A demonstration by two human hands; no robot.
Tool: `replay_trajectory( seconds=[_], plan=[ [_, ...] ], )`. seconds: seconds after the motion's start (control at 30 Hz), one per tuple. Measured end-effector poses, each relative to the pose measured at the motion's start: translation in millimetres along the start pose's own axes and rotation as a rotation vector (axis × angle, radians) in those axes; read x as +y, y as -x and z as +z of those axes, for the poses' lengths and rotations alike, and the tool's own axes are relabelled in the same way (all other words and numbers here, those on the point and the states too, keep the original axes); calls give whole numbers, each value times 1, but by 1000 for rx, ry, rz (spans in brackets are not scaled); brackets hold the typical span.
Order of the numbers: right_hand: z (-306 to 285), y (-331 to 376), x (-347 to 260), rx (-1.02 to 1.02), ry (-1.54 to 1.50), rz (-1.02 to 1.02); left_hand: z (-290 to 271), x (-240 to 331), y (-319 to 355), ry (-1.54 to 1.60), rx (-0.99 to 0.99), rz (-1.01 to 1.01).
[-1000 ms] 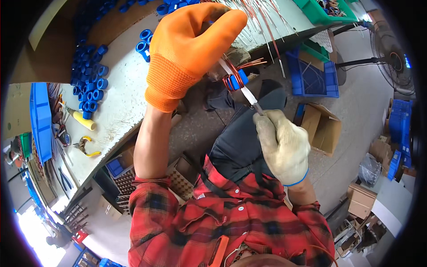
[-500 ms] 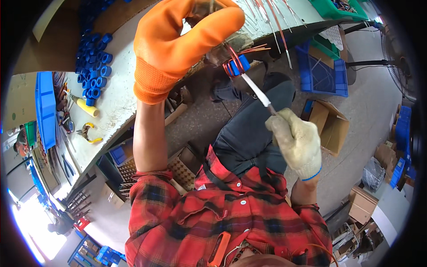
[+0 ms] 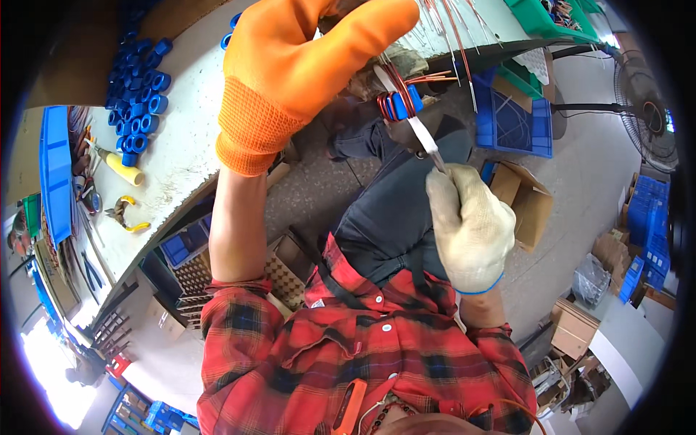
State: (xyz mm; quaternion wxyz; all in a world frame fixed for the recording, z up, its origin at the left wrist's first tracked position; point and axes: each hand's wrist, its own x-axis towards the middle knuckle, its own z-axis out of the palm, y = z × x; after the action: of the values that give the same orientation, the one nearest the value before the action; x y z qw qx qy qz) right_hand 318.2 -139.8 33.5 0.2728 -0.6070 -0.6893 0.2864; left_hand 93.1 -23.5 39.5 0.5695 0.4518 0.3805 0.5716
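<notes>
Workbench (image 3: 181,145) w/ blue rings (image 3: 138,101); left hand (image 3: 304,65) grips wire-wound blue ring (image 3: 397,105), right hand (image 3: 471,225) pinches flat strip (image 3: 420,134).

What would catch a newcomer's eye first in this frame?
The big orange-gloved left hand at top centre, holding a blue ring wound with copper wire. Just below, the white-gloved right hand grips a flat white strip reaching up to that ring. At upper left, a heap of blue rings lies on the workbench.

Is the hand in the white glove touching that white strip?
Touching. In the head view the right hand in the white glove pinches the lower end of the white strip between its fingers; the strip runs up to the blue ring.
</notes>
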Motion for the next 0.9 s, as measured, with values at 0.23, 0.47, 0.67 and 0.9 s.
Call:
replay_trajectory(
  seconds=[0.23,0.47,0.67,0.9],
  plan=[
    [-30,-25,-8,-278,-232,269,-2,8,-2,-106,-2,11],
    [-46,-22,18,-646,-560,623,18,29,16,-337,100,6],
    [-88,73,77,-489,-448,764,-11,0,31,-498,152,513],
    [-7,-1,16,-158,-116,213,-9,10,-15,-606,3,261]
  ],
)
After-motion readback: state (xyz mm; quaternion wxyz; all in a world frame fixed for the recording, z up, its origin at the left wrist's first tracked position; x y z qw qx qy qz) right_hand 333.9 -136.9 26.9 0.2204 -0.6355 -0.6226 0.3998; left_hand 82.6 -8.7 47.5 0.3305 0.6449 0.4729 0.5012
